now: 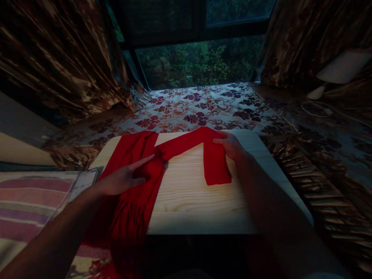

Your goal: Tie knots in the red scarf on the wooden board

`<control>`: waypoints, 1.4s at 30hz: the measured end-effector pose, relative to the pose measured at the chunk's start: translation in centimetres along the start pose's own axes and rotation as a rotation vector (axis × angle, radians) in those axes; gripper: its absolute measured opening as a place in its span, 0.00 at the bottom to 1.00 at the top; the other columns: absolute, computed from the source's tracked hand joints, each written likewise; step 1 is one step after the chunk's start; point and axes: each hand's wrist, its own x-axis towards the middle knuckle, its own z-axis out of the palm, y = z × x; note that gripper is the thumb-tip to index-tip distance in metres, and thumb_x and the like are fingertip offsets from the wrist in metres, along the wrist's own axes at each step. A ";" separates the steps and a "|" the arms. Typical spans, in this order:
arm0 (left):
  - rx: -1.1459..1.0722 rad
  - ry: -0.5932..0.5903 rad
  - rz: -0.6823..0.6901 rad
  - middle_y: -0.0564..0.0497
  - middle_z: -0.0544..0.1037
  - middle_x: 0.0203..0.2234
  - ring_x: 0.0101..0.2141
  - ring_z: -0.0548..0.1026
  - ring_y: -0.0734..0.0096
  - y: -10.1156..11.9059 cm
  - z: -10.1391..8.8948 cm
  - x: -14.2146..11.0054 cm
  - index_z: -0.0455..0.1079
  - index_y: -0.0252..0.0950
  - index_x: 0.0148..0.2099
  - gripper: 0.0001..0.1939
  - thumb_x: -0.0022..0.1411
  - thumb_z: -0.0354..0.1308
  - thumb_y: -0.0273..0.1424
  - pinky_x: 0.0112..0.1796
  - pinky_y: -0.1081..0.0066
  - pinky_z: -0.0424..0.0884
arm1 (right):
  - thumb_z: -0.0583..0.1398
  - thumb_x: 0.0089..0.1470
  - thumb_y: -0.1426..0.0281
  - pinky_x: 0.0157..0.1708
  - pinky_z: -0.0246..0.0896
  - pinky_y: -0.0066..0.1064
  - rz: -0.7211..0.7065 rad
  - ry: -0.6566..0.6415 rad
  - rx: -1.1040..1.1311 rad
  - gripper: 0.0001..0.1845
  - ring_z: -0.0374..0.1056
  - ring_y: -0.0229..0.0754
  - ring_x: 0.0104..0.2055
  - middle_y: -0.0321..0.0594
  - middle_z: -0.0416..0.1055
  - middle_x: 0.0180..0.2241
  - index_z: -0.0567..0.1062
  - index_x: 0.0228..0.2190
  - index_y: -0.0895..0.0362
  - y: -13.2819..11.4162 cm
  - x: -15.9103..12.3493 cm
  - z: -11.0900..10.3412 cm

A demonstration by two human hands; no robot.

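Observation:
A red long-sleeved top [136, 178] lies on the left part of a pale wooden table, bunched in soft creases, its lower part hanging over the front edge. From it a long sleeve [216, 162] stretches right and bends down toward me, its straight end flat on the wood. My left hand [124, 180] rests over the body of the top, index finger stretched toward the base of the sleeve and thumb apart. At the sleeve's bend, my right hand [229, 144] has its thumb and fingers closed on the cloth's right edge; some fingertips are hidden.
The wooden table [186, 197] has rounded corners. A phone [84, 182] lies at its left edge, beside striped bedding [29, 209]. Behind are a floral-covered sill [197, 104], curtains [66, 58] and a window. A white lamp [343, 68] with a cord stands at right.

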 end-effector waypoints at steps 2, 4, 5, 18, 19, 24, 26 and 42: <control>-0.015 -0.078 -0.020 0.49 0.79 0.51 0.44 0.78 0.60 0.1 0.2 -0.7 0.70 0.42 0.62 0.30 0.60 0.58 0.44 0.47 0.68 0.72 | 0.69 0.32 0.79 0.40 0.74 0.36 0.003 -0.020 -0.011 0.35 0.77 0.44 0.36 0.40 0.81 0.41 0.75 0.48 0.58 0.0 0.1 -0.1; -0.024 -0.092 -0.055 0.49 0.82 0.43 0.40 0.78 0.61 0.9 0.1 -0.8 0.77 0.38 0.50 0.22 0.61 0.55 0.44 0.44 0.69 0.72 | 0.69 0.33 0.78 0.42 0.74 0.37 0.001 -0.049 -0.028 0.35 0.77 0.44 0.37 0.41 0.80 0.43 0.74 0.48 0.57 0.1 0.1 -0.3; -0.030 -0.083 -0.062 0.49 0.82 0.39 0.39 0.77 0.62 1.7 0.0 -0.8 0.78 0.37 0.46 0.20 0.62 0.54 0.43 0.43 0.70 0.72 | 0.69 0.33 0.78 0.42 0.74 0.37 -0.002 -0.065 -0.034 0.35 0.77 0.44 0.38 0.41 0.80 0.43 0.74 0.48 0.57 0.1 0.1 -0.3; -0.426 -0.465 -0.164 0.51 0.75 0.23 0.21 0.74 0.69 11.2 5.9 7.7 0.67 0.35 0.56 0.25 0.56 0.49 0.32 0.24 0.73 0.68 | 0.66 0.37 0.78 0.46 0.71 0.38 -0.067 -0.121 -0.081 0.28 0.76 0.47 0.43 0.39 0.81 0.40 0.76 0.44 0.56 -0.5 -0.7 -0.1; -0.453 -0.483 -0.168 0.52 0.75 0.23 0.21 0.75 0.69 10.7 5.9 8.1 0.65 0.35 0.58 0.28 0.54 0.50 0.30 0.24 0.73 0.68 | 0.65 0.37 0.78 0.47 0.71 0.38 -0.069 -0.117 -0.078 0.28 0.76 0.47 0.44 0.39 0.81 0.40 0.76 0.45 0.56 -0.6 -0.7 -0.1; -0.182 -0.406 0.053 0.50 0.78 0.27 0.26 0.76 0.68 9.1 5.1 8.4 0.69 0.33 0.56 0.28 0.50 0.52 0.24 0.28 0.73 0.70 | 0.65 0.39 0.79 0.47 0.71 0.39 -0.061 -0.115 -0.062 0.28 0.75 0.47 0.44 0.41 0.81 0.41 0.76 0.46 0.58 -0.5 -0.6 0.0; -0.067 -0.363 0.201 0.48 0.80 0.33 0.31 0.77 0.67 9.1 5.1 8.3 0.73 0.33 0.53 0.27 0.49 0.53 0.21 0.33 0.72 0.71 | 0.64 0.39 0.80 0.47 0.71 0.39 -0.058 -0.114 -0.058 0.28 0.75 0.47 0.44 0.41 0.81 0.41 0.76 0.46 0.58 -0.5 -0.6 0.0; -0.048 -0.386 0.304 0.51 0.79 0.33 0.34 0.75 0.68 9.0 5.7 9.1 0.73 0.33 0.40 0.18 0.45 0.52 0.20 0.35 0.73 0.68 | 0.64 0.38 0.81 0.47 0.70 0.38 -0.066 -0.132 -0.061 0.28 0.75 0.46 0.44 0.38 0.81 0.40 0.76 0.45 0.57 -0.7 -0.8 0.0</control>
